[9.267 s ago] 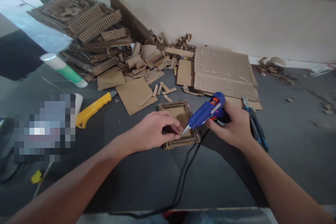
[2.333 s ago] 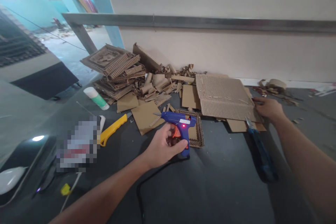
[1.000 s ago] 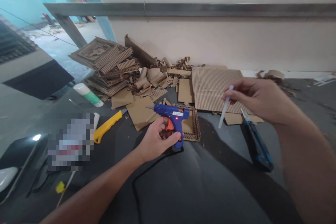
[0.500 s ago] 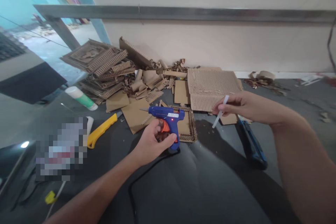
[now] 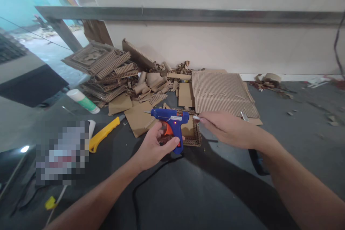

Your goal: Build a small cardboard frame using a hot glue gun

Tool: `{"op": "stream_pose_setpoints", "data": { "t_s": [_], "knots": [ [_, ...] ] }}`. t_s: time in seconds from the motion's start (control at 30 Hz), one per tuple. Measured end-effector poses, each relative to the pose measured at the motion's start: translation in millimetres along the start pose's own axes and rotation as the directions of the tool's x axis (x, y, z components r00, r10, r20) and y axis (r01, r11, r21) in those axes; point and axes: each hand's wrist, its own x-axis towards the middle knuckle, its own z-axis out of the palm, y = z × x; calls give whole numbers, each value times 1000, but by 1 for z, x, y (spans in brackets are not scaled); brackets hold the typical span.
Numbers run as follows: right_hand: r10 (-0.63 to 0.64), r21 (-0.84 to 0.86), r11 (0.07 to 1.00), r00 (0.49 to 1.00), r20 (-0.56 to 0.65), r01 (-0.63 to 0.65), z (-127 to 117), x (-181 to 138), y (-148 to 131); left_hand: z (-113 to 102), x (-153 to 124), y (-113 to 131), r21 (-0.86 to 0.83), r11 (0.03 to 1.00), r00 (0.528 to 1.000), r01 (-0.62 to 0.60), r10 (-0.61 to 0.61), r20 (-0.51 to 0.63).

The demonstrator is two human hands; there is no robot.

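My left hand is closed round the handle of a blue glue gun with an orange trigger and a lit red light. Its nozzle points left. My right hand pinches a white glue stick, whose tip shows just behind the rear end of the glue gun, apart from it by a small gap. Most of the stick is hidden by my fingers. Beneath the gun lies a square cardboard piece with corrugated edging. A blue-and-black cutter is partly covered by my right forearm.
A stack of corrugated cardboard pieces and many scraps stand at the back left. A corrugated sheet lies behind my right hand. A yellow cutter and a white-green tube are on the left. A black cord trails forward.
My right hand has moved left with the glue stick, which has gone from upright to roughly level behind the gun. My left hand has barely moved. A brown shape appears at the upper left.
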Motion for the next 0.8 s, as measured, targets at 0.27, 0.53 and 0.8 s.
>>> {"op": "stream_pose_setpoints", "data": {
  "t_s": [0.27, 0.53, 0.8],
  "knots": [
    [-92, 31, 995, 992, -86, 95, 0, 2, -3, 1, 0, -1, 19, 1000, 1000, -19, 19, 16],
    [-87, 24, 996, 996, -27, 88, 2, 2, -4, 1, 1, -2, 29, 999, 1000, -28, 28, -9],
    [-6, 192, 981, 1000, 19, 2, -1, 2, 1, -1, -1, 0, 8, 1000, 998, -13, 13, 63]
  ]
}}
